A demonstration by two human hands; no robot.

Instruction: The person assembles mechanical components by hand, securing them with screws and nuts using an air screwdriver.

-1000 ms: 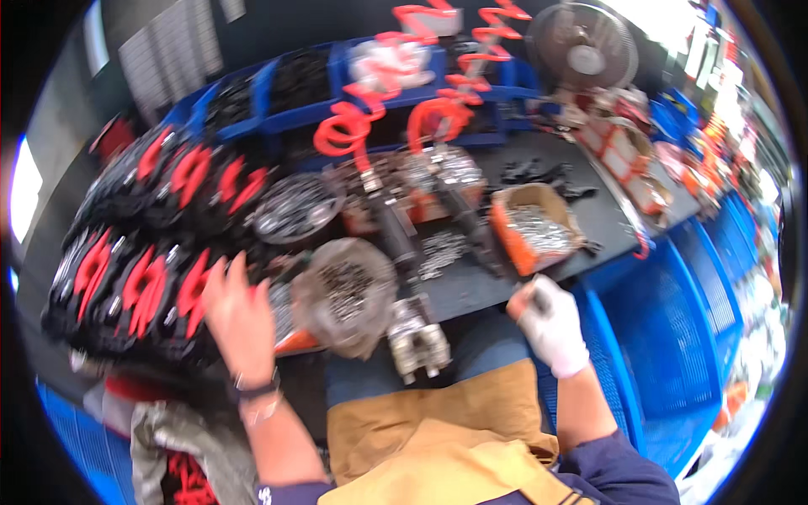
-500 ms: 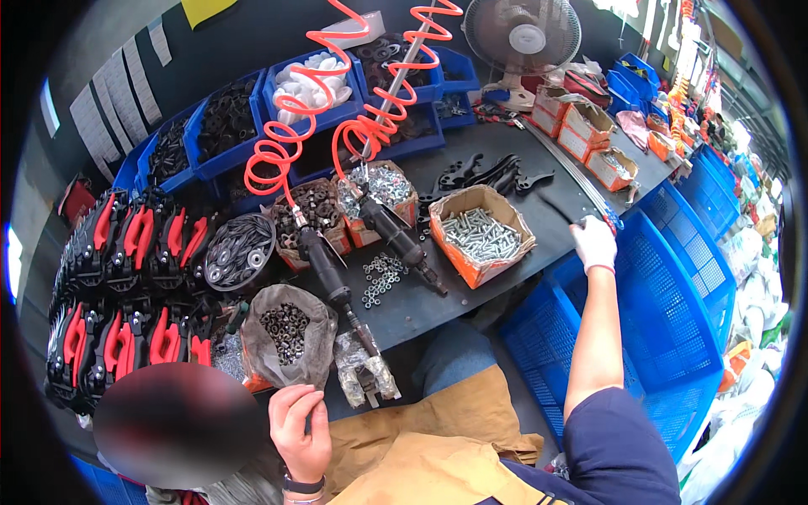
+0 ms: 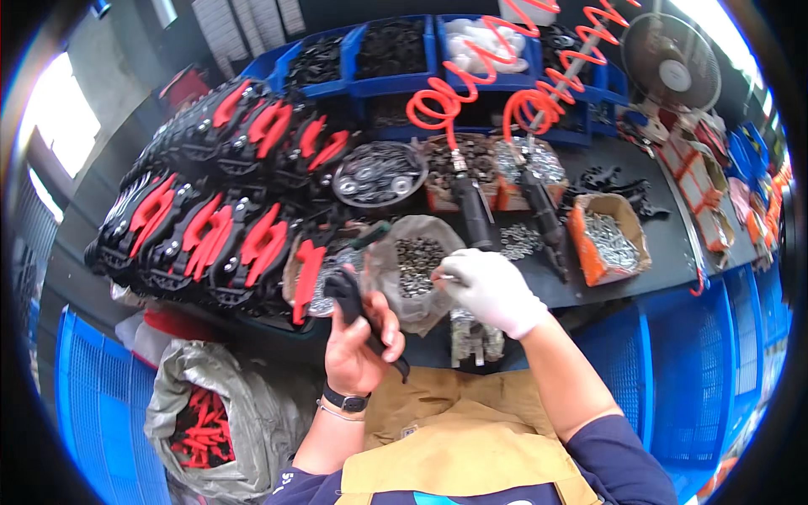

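My left hand (image 3: 358, 358), bare and with a dark watch band at the wrist, is closed around a black curved lever-like part (image 3: 347, 296). In a white glove, my right hand (image 3: 498, 293) hovers over a grey bag (image 3: 431, 316) of small metal nuts (image 3: 412, 263). Its fingertips are pinched together; whatever is between them is too small to make out. A red handle piece (image 3: 308, 278) lies just beyond my left hand. Behind my right hand hangs a black air driver (image 3: 473, 209) on a coiled red hose, its lower end hidden by the glove.
Red-and-black tool assemblies (image 3: 202, 236) are stacked at the left. A second air driver (image 3: 543, 223) hangs beside a carton of bolts (image 3: 608, 240). Blue bins (image 3: 391, 84) line the back. Blue crates (image 3: 686, 353) stand at right; a sack of red parts (image 3: 181, 362) is lower left.
The view has swung left. My right hand has come back from the table's right side to the nut bag. My left hand, empty before, now grips the black lever-like part.
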